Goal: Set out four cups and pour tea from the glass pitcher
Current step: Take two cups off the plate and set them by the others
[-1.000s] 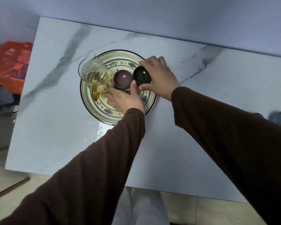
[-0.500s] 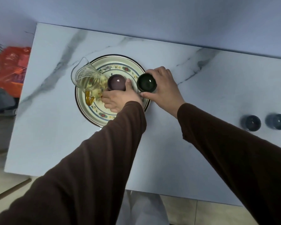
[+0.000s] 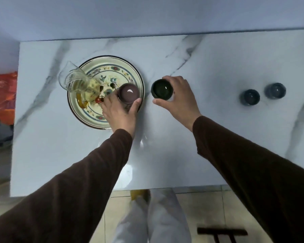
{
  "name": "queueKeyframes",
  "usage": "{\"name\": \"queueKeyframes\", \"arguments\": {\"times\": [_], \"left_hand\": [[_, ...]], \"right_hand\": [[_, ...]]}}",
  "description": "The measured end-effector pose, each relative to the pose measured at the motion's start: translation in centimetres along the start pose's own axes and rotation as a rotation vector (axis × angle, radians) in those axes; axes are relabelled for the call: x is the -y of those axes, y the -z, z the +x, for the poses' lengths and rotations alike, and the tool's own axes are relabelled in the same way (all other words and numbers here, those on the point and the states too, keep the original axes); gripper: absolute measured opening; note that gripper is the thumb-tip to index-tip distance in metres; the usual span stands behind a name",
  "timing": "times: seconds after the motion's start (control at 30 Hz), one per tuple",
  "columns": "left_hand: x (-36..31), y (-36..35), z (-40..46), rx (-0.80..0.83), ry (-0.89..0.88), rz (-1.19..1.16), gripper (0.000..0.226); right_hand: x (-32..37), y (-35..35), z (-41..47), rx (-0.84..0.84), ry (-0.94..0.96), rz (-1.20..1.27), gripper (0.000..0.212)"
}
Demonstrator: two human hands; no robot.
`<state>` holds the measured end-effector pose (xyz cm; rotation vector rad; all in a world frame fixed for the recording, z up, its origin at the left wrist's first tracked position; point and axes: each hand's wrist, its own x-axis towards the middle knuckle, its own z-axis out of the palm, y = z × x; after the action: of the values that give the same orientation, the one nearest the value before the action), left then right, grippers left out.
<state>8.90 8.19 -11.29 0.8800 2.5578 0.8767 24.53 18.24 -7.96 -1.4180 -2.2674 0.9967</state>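
White marble-look tabletop w/ grey veins, pale blue wall behind it. Orange plastic bag off the left edge, beige tiled floor below w/ a dark wooden stool.

white marble table against pale wall; tiled floor.

Four cups, tea-filled pitcher

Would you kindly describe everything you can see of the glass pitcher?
The glass pitcher is clear, with a pointed spout toward the far left and an amber handle on the near side. It holds pale yellow tea and stands upright on the left part of the floral plate, overhanging its rim. Neither hand touches it.
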Motion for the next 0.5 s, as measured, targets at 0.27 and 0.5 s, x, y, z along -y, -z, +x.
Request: {"name": "queueKeyframes", "arguments": {"times": [0.27, 0.5], "left_hand": [[-2.1, -0.5, -7.3, 0.157, -0.344, 0.015, 0.069], [-5.7, -4.7, -15.4, 0.267, -0.411, -0.031, 0.066]], "right_hand": [[-4.7, 3.8, -9.8, -0.123, -0.146, 0.000, 0.070], [-11.3, 8.7, -16.7, -0.148, -0.199, 0.001, 0.070]]}}
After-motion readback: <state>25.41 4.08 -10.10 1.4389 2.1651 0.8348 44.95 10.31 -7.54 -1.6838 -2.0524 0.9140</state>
